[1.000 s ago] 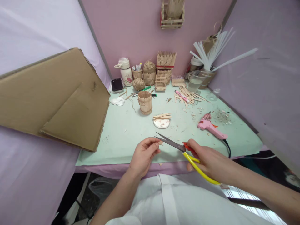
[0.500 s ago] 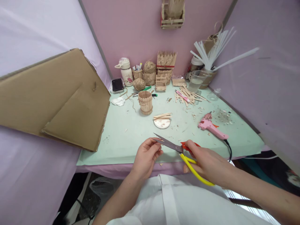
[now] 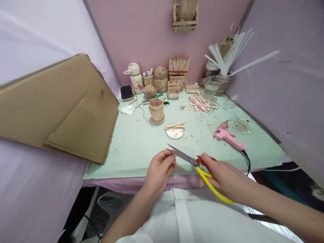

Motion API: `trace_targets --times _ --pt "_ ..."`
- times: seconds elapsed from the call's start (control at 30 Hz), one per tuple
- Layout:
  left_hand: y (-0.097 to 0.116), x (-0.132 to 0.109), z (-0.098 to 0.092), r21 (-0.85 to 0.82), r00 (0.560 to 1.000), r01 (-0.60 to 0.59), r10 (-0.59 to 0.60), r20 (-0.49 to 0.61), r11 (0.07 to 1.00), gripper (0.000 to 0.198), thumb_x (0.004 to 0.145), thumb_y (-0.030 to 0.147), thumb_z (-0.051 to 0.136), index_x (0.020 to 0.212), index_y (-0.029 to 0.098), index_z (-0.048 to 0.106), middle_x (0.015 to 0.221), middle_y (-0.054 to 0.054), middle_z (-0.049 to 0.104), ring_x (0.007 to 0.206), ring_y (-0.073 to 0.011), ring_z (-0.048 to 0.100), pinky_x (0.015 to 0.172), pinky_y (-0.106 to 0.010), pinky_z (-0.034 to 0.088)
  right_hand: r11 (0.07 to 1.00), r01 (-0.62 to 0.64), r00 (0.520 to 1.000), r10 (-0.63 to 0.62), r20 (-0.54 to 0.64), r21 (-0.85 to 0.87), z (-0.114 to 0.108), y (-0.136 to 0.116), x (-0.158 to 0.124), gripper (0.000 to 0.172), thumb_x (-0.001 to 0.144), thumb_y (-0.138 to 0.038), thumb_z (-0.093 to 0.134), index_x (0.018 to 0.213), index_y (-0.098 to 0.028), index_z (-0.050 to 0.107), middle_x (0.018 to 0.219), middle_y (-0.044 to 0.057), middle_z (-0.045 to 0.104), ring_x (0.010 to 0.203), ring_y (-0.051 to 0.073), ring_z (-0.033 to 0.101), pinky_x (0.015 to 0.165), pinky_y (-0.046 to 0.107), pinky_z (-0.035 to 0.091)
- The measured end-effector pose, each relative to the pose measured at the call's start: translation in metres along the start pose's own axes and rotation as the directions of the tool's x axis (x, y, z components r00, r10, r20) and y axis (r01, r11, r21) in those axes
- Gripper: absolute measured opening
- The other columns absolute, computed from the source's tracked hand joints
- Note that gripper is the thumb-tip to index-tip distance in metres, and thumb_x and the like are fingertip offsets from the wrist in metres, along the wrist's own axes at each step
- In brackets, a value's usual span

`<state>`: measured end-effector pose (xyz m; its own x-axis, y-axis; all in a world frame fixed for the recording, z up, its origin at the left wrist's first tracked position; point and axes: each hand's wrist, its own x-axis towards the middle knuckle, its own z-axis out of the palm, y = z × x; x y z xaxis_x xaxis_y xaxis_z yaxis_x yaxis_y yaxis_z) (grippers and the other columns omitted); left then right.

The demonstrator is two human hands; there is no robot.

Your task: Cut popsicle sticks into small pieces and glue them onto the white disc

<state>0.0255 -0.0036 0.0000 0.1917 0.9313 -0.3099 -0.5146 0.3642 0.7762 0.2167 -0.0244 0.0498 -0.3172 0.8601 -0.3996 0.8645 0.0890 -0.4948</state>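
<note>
My right hand (image 3: pixel 219 172) is wrapped round the red and yellow handles of a pair of scissors (image 3: pixel 186 156). The dark blades point left and stand slightly apart, their tips over the fingers of my left hand (image 3: pixel 162 168). That hand is closed in a pinch at the table's front edge; the small piece in it is mostly hidden by fingers and blades. Beyond the blades, several thin wooden sticks (image 3: pixel 176 125) lie across a white round lid (image 3: pixel 174 133) holding small scraps. A barrel-shaped cup of wooden pieces (image 3: pixel 157 111) stands upright farther back.
A pink glue gun (image 3: pixel 230 138) lies at right, its cord running off the front edge. Craft sticks (image 3: pixel 205 103) are heaped behind it. A large cardboard sheet (image 3: pixel 58 111) leans at left. Twine, a bottle (image 3: pixel 136 79) and a plastic cup (image 3: pixel 211 87) stand at the back.
The scissor blades have drawn slightly closer together, and my right hand has shifted a little down and right. My left hand keeps its pinch, almost unmoved.
</note>
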Motion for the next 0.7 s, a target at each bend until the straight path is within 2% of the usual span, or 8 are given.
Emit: trace_targets --times 0.13,0.23,0.33,0.47,0.7 --pt "0.0000 -0.0002 -0.0002 -0.009 1.000 0.013 -0.013 -0.025 1.000 0.011 0.070 0.021 0.068 0.078 0.015 0.064 0.076 0.000 0.055 0.064 -0.0061 0.049 0.063 -0.019 0.046 0.993 0.034 0.999 -0.039 0.036 0.117 0.0011 0.0040 -0.0009 0.014 0.085 -0.029 0.039 0.079 -0.025 0.027 0.076 -0.003 0.066 0.059 0.015 0.052 0.054 0.024 0.033" --pt "0.0023 -0.0001 -0.0006 0.010 1.000 0.010 -0.009 -0.016 1.000 0.013 0.071 0.023 0.068 0.080 0.015 0.065 0.071 0.000 0.052 0.064 -0.0062 0.048 0.062 -0.019 0.046 0.988 0.018 1.000 -0.016 -0.013 0.156 -0.0015 0.0064 -0.0005 0.022 0.085 -0.038 0.040 0.075 -0.024 0.025 0.070 -0.004 0.060 0.058 0.014 0.047 0.053 0.023 0.034" --pt "0.0043 0.0003 -0.0008 0.006 1.000 0.003 -0.002 -0.017 1.000 0.013 0.072 0.024 0.067 0.081 0.014 0.065 0.069 0.000 0.051 0.064 -0.0065 0.047 0.062 -0.020 0.045 0.978 0.001 1.000 -0.004 0.014 0.208 -0.0062 0.0065 0.0001 0.027 0.083 -0.042 0.043 0.075 -0.024 0.025 0.068 -0.004 0.054 0.059 0.013 0.045 0.054 0.022 0.034" --pt "0.0041 0.0015 -0.0006 -0.004 1.000 -0.010 0.010 -0.028 1.000 0.011 0.073 0.023 0.065 0.079 0.014 0.065 0.070 0.001 0.050 0.065 -0.0061 0.046 0.063 -0.019 0.045 0.984 -0.033 0.999 0.026 0.044 0.177 -0.0065 0.0071 -0.0003 0.028 0.081 -0.043 0.046 0.075 -0.024 0.027 0.067 -0.005 0.052 0.058 0.013 0.044 0.051 0.022 0.032" --pt "0.0064 0.0010 -0.0025 0.037 0.999 -0.008 0.009 -0.039 0.999 0.010 0.070 0.022 0.068 0.076 0.015 0.065 0.078 -0.001 0.057 0.067 -0.0062 0.051 0.067 -0.019 0.046 0.997 -0.020 1.000 0.020 0.009 0.076 0.0005 0.0100 -0.0009 0.023 0.082 -0.044 0.046 0.081 -0.025 0.033 0.075 -0.002 0.062 0.059 0.015 0.052 0.050 0.023 0.031"
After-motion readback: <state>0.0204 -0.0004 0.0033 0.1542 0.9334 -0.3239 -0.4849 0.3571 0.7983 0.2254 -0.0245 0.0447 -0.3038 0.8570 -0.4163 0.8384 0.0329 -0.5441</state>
